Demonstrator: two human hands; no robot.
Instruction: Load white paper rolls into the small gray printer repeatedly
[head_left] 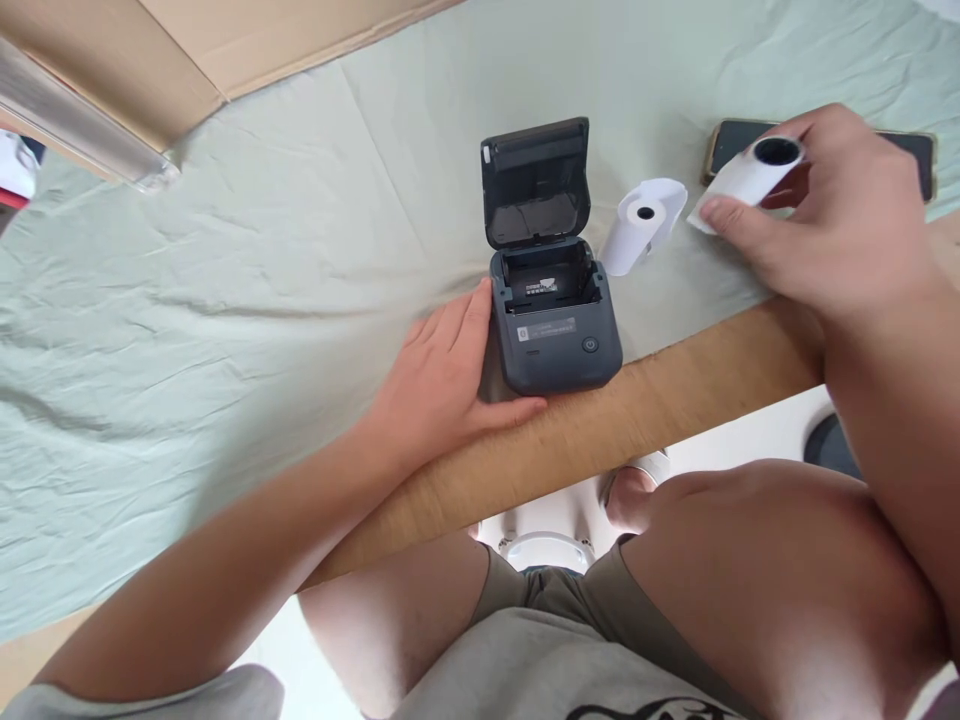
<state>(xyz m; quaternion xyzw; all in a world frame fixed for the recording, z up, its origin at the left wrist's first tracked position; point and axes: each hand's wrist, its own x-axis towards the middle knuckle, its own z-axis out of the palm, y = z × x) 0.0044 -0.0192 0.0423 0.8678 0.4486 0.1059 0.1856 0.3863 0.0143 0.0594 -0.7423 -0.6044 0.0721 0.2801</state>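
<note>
Pale green wrinkled cloth [285, 250]: spread across most of the view, from eight o'clock round to two.
Brown wooden tabletop [675, 395]: bare along its near edge, a strip running from seven o'clock to three.
Brown cardboard box [255, 40]: near eleven o'clock, its lower edge against the cloth.
Dark grey boxy plastic printer [559, 360]: mid-view, where cloth meets bare wood; its dark lid [536, 190] stands raised at twelve o'clock, baring the bay.
Right hand [847, 200]: at two o'clock from the printer, grip clamped on a white paper roll with a wide dark core [739, 185], thumb along its side.
Left hand [446, 375]: at eight o'clock from the printer; grip apart, forefinger touching its side, thumb along its front edge.
Black smartphone in a pale case [911, 155]: on the cloth at two o'clock, partly hidden behind the right hand.
White paper roll with a small dark core [624, 245]: just beside the printer at two o'clock, outer end loose.
Round power button [590, 345]: at five o'clock on the printer's top.
</note>
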